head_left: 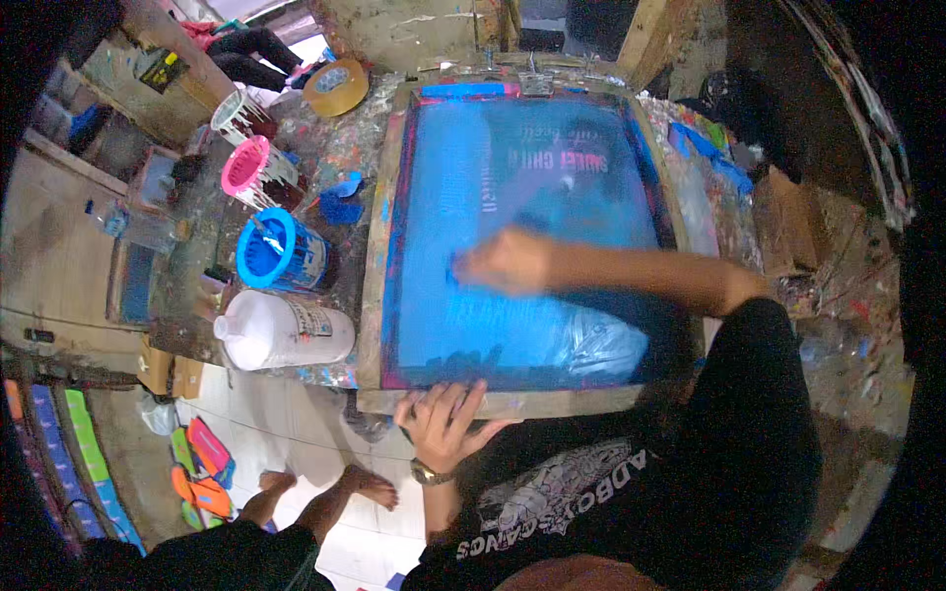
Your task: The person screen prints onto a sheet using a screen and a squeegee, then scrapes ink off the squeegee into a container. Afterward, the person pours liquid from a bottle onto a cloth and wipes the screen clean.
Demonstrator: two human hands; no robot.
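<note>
A screen printing frame (532,402) with wooden sides and a blue-stained mesh lies on the worktable. My left hand (443,424), wearing a wristwatch, grips its near edge, with the fingers over the wood and the thumb along the side. My right hand (507,261) reaches in from the right and presses on the middle of the mesh. It is smeared by motion but looks closed. What it holds, if anything, is hidden. Pale reversed lettering shows in the mesh, beside a darker patch at the upper right.
Left of the frame stand a white bottle (291,332), a blue paint tub (268,248), a pink-rimmed tub (251,169), a white tub (239,116) and a tape roll (336,88). Blue scraps (341,202) lie beside them. Another person's legs (335,502) show at the lower left.
</note>
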